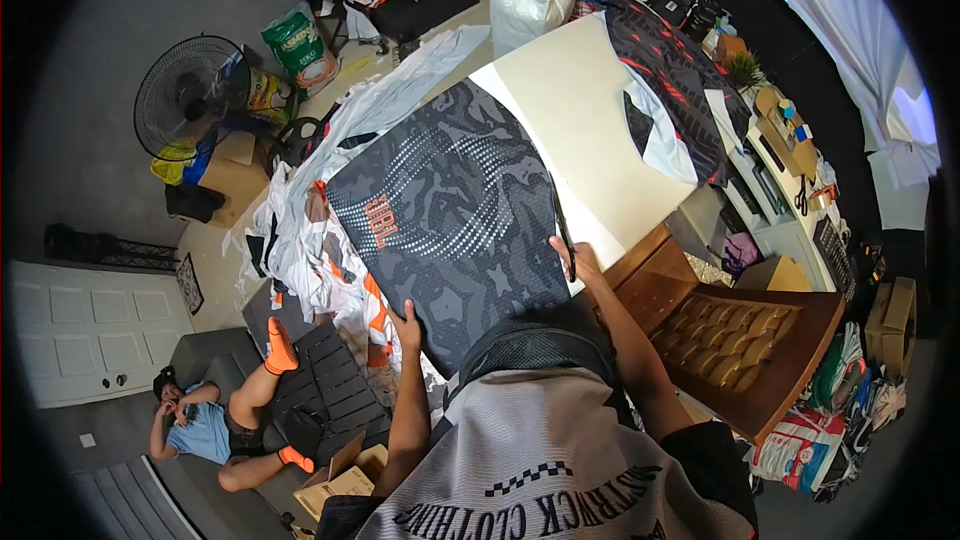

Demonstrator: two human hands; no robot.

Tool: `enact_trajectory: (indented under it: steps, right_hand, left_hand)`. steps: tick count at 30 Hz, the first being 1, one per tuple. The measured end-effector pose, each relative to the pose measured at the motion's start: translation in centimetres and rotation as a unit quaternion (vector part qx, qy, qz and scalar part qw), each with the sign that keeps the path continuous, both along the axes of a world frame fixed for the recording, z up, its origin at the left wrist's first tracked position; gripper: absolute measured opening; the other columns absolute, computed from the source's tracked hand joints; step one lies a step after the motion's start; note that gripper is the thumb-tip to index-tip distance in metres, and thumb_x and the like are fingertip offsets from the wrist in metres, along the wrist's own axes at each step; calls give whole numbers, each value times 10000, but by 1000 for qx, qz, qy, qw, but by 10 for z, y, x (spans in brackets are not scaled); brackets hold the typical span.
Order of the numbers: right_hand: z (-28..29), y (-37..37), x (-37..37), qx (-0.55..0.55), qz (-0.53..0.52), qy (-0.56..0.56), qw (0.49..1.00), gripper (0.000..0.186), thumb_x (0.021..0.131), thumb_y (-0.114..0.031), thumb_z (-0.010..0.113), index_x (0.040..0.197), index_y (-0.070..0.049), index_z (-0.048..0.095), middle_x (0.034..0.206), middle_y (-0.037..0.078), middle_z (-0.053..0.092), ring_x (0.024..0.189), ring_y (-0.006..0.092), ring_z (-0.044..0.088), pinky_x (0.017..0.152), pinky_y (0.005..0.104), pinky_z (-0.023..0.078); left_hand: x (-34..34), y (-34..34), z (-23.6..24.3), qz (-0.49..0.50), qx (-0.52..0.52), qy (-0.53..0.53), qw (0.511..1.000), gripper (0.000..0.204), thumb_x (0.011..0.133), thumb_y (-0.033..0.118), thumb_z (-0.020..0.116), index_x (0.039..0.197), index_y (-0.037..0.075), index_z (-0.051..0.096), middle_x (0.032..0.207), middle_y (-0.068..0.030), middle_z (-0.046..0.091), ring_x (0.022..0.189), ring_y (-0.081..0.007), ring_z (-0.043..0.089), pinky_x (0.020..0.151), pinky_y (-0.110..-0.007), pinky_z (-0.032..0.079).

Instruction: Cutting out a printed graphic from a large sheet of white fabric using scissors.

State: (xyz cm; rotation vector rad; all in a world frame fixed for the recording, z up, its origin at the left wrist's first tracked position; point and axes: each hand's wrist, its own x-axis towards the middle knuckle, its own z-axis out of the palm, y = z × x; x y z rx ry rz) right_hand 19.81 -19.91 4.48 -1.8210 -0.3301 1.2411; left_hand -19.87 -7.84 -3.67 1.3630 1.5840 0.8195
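A dark grey camouflage-patterned fabric panel with white dotted bands and orange lettering lies spread over the cream table. Along its right edge runs a pair of black scissors, its blades pointing away from me. My right hand is closed round the scissors' handles. At the panel's near left edge rests my left hand, fingers stretched out on the cloth and holding nothing.
White and orange fabric scraps heap along the table's left side. A dark red-marked garment lies at the far right. Close by my right arm stands a wooden chair. A person lies on a sofa at the lower left.
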Motion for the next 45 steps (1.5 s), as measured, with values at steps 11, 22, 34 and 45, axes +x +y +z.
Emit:
enact_trajectory:
  steps: [11, 22, 34, 45]
  right_hand:
    - [-5, -4, 5, -1, 23, -24, 999, 602, 805, -570, 711, 530, -84, 487, 472, 33, 450, 366, 157, 464, 389, 292, 387]
    - [-4, -5, 8, 3, 30, -42, 999, 601, 823, -521, 717, 499, -73, 482, 449, 28, 441, 343, 153, 461, 378, 288, 379]
    - [-8, -8, 9, 13, 44, -54, 997, 593, 808, -535, 729, 523, -81, 474, 460, 25, 437, 365, 148, 466, 392, 281, 383]
    - [4, 10, 25, -7, 61, 40, 997, 593, 820, -609, 667, 607, -81, 500, 508, 50, 462, 395, 166, 477, 407, 288, 390]
  left_hand:
    - [1, -1, 2, -9, 28, 30, 999, 559, 976, 287, 543, 1381, -47, 351, 1329, -272, 476, 1177, -367, 515, 1043, -379, 373]
    - [8, -3, 18, 8, -4, 28, 1000, 578, 974, 298, 546, 1388, -52, 342, 1341, -276, 467, 1188, -371, 508, 1043, -381, 372]
    - [0, -1, -1, 11, -13, 5, 1000, 571, 970, 291, 556, 1383, -45, 351, 1309, -264, 488, 1157, -359, 524, 1032, -377, 380]
    - [0, -3, -9, 28, 31, 14, 999, 554, 973, 339, 551, 1377, -14, 409, 1258, -233, 560, 1095, -337, 575, 972, -369, 432]
